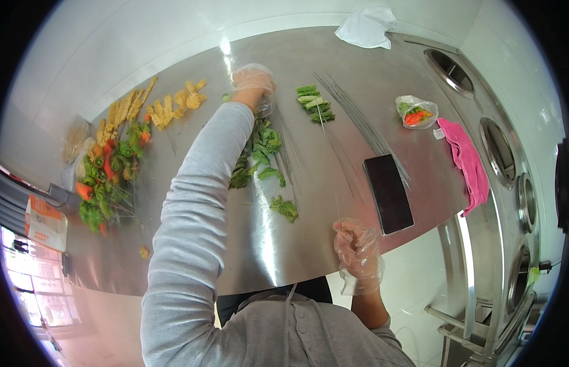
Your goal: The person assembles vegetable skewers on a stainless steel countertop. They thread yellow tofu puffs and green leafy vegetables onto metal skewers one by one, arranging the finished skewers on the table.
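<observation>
My left hand, in a clear plastic glove, reaches across the steel table beyond a heap of leafy greens. Its fingertips are hidden, so whether it grasps anything does not show. Near the front edge, my right hand, also gloved, has its fingers curled around the end of a thin metal skewer. That skewer points away toward the skewered greens, which lie in a short stack with several skewer shafts trailing from them. Loose skewers lie right of the leafy heap, beside a single leaf piece.
Skewered peppers and yellow folded strips, perhaps tofu skin, lie left. To the right are bare skewers, a black phone, a bag of cut vegetables, a pink cloth and round steel wells. A white bag sits behind.
</observation>
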{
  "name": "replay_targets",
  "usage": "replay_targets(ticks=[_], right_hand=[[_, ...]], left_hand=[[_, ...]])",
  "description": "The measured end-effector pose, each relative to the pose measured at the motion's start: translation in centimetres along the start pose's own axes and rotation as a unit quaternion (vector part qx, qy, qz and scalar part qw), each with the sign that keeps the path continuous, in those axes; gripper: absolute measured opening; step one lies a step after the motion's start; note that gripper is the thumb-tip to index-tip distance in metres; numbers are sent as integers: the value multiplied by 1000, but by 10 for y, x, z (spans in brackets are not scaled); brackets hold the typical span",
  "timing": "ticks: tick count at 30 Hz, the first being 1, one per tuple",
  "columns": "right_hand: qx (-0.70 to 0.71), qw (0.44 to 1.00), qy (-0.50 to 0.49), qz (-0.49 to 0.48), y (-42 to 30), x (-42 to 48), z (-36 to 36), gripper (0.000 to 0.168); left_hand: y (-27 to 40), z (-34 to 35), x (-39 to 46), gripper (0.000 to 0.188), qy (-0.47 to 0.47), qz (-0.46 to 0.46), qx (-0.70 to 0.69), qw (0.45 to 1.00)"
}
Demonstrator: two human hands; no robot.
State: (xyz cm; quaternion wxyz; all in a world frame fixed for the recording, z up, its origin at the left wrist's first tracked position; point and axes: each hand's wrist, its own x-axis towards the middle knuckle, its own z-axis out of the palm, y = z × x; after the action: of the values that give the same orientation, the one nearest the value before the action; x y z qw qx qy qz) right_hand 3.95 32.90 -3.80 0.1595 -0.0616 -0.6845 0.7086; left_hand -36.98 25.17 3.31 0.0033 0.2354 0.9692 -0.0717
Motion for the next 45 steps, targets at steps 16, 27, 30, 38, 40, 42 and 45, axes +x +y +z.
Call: replay_targets(ticks=[16,27,30,38,40,42,45], right_hand=[[73,997,3,38,4,5,-9,30],[-157,966,-123,-165,-13,-33,32,40],[-182,934,-200,-232,-18,-40,50,43],[-279,894,-285,-203,9,-86,35,54],[-293,894,-275,-201,12,-100,34,54],[-297,895,-261,-206,16,-113,35,53],[-287,903,-244,-205,18,-126,43,51]], left_hand=[[-31,-60,-153,9,-93,152,-371,911],[-70,5,-363,19,25,-21,-665,746],[-77,24,-399,19,146,-47,-773,616],[-62,68,-445,16,238,-174,-850,436],[-64,62,-447,21,106,-124,-960,227],[-57,66,-446,23,95,-102,-970,200],[-50,67,-453,23,81,-134,-961,228]])
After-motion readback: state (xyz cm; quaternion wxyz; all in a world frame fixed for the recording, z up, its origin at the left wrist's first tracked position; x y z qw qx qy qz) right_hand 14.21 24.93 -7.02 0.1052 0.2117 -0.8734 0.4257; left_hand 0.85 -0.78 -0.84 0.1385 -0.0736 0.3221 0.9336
